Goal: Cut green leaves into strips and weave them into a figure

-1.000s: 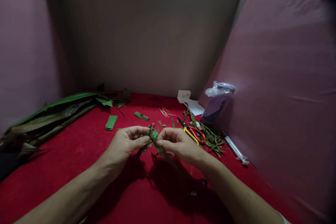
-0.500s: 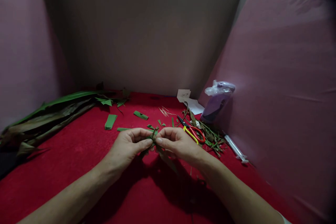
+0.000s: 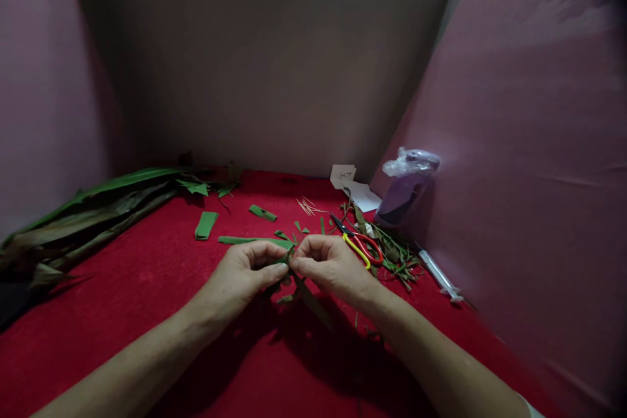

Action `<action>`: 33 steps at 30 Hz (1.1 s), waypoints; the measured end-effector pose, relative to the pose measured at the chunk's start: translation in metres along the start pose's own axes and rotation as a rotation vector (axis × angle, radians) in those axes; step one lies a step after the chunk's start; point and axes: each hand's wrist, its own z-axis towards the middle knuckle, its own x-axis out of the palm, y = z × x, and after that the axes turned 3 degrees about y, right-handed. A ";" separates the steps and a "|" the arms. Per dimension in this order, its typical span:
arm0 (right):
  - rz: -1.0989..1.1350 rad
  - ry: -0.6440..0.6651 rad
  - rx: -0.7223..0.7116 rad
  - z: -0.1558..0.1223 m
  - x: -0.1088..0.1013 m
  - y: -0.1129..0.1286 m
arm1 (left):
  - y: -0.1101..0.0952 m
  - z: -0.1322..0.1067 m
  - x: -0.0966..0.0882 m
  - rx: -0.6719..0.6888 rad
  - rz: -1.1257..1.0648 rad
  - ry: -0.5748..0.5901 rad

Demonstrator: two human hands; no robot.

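Left hand point(image 3: 251, 268) and right hand point(image 3: 330, 269) meet over red cloth point(image 3: 122, 320). Left thumb and forefinger pinch leaf bundle point(image 3: 304, 291); right thumb and forefinger pinch it just beside, remaining fingers curled in (finer folds too dark to tell). Bundle sits between fingertips of both hands, long narrow end hanging below right hand. Green leaf strip point(image 3: 247, 241) lies just beyond left hand. Scissors point(image 3: 351, 234), red and yellow handled, lie beside right hand, near pile of stems point(image 3: 394, 253).
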 end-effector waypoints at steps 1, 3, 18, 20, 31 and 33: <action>0.030 0.012 0.031 0.000 0.000 0.001 | 0.000 0.000 0.000 -0.003 -0.012 -0.001; 0.116 0.051 0.091 -0.001 0.000 0.003 | -0.001 0.000 -0.001 -0.003 -0.043 0.003; 0.274 0.043 0.143 -0.002 0.002 0.005 | 0.002 0.003 0.002 0.038 -0.118 -0.123; 0.256 0.014 0.129 -0.002 0.003 0.004 | 0.003 0.004 0.003 0.038 -0.106 -0.138; 0.206 -0.036 0.103 -0.001 0.003 -0.001 | -0.002 0.000 0.003 0.033 -0.021 -0.052; 0.197 -0.040 0.088 0.000 0.003 -0.001 | -0.003 -0.001 0.003 0.025 -0.002 -0.044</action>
